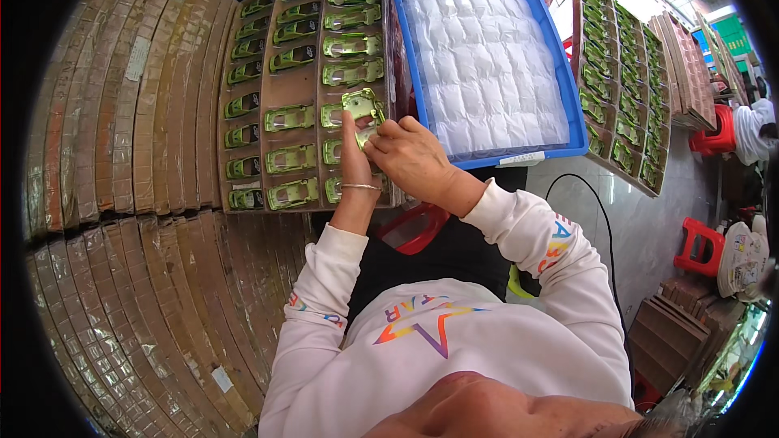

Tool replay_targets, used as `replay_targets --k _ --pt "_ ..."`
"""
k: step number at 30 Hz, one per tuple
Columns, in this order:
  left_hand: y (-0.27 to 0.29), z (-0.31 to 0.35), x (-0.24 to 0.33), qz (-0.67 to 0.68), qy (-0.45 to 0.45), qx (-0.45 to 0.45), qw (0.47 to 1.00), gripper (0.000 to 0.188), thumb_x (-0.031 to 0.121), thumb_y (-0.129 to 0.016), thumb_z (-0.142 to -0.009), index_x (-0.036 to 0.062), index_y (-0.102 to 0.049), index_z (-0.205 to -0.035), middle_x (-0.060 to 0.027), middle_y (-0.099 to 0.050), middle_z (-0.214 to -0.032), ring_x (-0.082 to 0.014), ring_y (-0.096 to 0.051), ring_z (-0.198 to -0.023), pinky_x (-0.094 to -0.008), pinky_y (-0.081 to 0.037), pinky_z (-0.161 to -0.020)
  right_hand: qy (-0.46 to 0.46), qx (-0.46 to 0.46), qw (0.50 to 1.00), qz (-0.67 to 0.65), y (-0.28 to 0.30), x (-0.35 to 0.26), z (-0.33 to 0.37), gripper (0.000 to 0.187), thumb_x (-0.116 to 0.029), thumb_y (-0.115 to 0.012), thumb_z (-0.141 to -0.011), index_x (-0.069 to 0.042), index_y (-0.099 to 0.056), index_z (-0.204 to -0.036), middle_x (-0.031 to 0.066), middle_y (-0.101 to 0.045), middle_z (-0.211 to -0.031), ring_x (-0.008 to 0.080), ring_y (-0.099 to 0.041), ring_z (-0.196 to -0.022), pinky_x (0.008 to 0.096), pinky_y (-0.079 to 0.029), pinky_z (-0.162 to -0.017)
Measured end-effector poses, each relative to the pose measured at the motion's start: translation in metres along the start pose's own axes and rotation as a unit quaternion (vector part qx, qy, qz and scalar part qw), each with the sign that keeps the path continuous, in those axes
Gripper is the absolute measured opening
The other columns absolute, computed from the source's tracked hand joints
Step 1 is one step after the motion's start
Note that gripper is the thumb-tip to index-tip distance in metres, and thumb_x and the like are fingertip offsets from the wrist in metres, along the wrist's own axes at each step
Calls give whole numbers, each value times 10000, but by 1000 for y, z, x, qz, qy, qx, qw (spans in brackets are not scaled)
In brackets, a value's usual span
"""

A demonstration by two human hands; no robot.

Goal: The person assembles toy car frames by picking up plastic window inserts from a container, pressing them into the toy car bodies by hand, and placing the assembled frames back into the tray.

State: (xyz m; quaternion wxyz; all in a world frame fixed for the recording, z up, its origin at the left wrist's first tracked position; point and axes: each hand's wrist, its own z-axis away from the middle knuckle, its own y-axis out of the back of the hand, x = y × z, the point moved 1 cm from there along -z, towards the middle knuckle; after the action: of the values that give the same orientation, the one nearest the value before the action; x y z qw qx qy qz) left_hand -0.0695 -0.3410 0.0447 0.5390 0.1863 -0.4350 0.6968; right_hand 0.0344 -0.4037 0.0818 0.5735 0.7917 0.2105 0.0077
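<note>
Green toy-car shell (pixel 363 105) half hidden behind both hands (pixel 389 154).

Grey tiled floor (pixel 649 219) with red stools (pixel 699 245).

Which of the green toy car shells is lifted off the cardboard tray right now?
The shell in the right column, pinched between both hands. It sits tilted above its slot; the others lie flat in rows.
</note>
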Motion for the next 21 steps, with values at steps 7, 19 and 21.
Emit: replay_targets --k 7,19,21 --pt "30 -18 0 -231 -122 -78 962 250 193 -507 -920 23 -603 -1076 -27 -608 -866 -113 -573 -771 -263 -465 -651 41 -45 998 13 18 2 -13 67 -146 -608 -728 -127 -669 -709 -28 -642 -791 152 -537 -911 292 -383 -785" --pt "30 -20 6 -386 -185 -55 902 248 40 -475 -856 -5 -620 -1052 -28 -604 -774 -112 -538 -639 -265 -448 -582 58 -65 990 109 6 -4 -7 82 -134 -589 -759 -92 -659 -766 -3 -629 -813 165 -544 -991 290 -373 -875" --pt "29 -20 5 -398 -191 -51 896 260 29 -467 -853 -2 -615 -1065 -24 -601 -782 -109 -534 -634 -263 -443 -574 38 -82 990 106 5 -3 -7 146 -144 -573 -791 -84 -686 -860 18 -650 -960 176 -537 -1094 318 -348 -979"
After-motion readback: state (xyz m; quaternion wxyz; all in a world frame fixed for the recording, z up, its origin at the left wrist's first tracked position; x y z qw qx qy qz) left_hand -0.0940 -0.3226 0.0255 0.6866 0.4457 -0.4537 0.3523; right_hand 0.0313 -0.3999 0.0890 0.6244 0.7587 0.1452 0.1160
